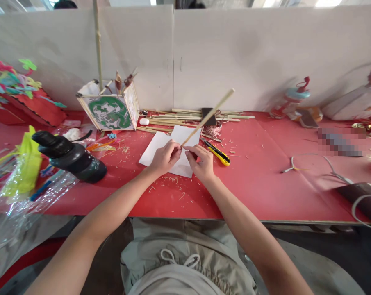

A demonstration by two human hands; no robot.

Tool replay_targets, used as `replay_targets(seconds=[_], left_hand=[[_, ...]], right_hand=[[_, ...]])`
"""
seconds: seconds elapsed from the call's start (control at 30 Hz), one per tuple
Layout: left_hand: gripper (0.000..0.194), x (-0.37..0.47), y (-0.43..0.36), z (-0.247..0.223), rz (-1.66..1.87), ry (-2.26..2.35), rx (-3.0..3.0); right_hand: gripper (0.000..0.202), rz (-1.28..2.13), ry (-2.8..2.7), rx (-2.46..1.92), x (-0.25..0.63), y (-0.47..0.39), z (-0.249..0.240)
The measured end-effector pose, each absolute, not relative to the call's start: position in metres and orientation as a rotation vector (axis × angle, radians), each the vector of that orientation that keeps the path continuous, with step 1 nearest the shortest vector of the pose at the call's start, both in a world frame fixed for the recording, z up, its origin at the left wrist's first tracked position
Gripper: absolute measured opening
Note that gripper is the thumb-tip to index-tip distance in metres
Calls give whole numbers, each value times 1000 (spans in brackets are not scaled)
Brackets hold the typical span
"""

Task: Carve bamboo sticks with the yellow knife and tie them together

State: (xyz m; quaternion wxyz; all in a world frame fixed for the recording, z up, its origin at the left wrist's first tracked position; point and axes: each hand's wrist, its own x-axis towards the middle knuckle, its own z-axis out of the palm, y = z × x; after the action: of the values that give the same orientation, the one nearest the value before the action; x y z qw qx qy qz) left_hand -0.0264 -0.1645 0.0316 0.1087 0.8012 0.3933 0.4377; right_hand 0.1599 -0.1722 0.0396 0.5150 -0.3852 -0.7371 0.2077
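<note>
My left hand [167, 156] pinches the lower end of a thin bamboo stick [210, 115], which slants up to the right. Close beside it, my right hand [201, 162] is closed, its fingertips at the same end of the stick; what they grip there is too small to make out. Under both hands lie white paper sheets [154, 146] on the red table [253, 180]. A yellow and black utility knife [217, 152] rests just right of my right hand. Small shavings are scattered around the paper.
Bamboo strips [163, 122] and a black phone [209, 116] lie behind the paper. A black bottle [77, 162] and a dragon-pattern lantern box [110, 112] stand left. Rightward are a cable [326, 162], a dark case [362, 198] and a red-capped bottle [296, 96]. A white partition [234, 53] rises behind.
</note>
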Motion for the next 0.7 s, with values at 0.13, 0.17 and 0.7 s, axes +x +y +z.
replay_targets(seconds=[0.13,0.17,0.7], left_hand=[[10,-26,-166,32,1251,1135,2337],[10,-25,-166,32,1249,1135,2330],[9,-21,-165,28,1185,1043,2085]], right_hand=[[26,545,-1800,-912,160,-171,37],[26,560,-1805,-907,160,-171,37],[6,842,-1748,-973,156,-164,35]])
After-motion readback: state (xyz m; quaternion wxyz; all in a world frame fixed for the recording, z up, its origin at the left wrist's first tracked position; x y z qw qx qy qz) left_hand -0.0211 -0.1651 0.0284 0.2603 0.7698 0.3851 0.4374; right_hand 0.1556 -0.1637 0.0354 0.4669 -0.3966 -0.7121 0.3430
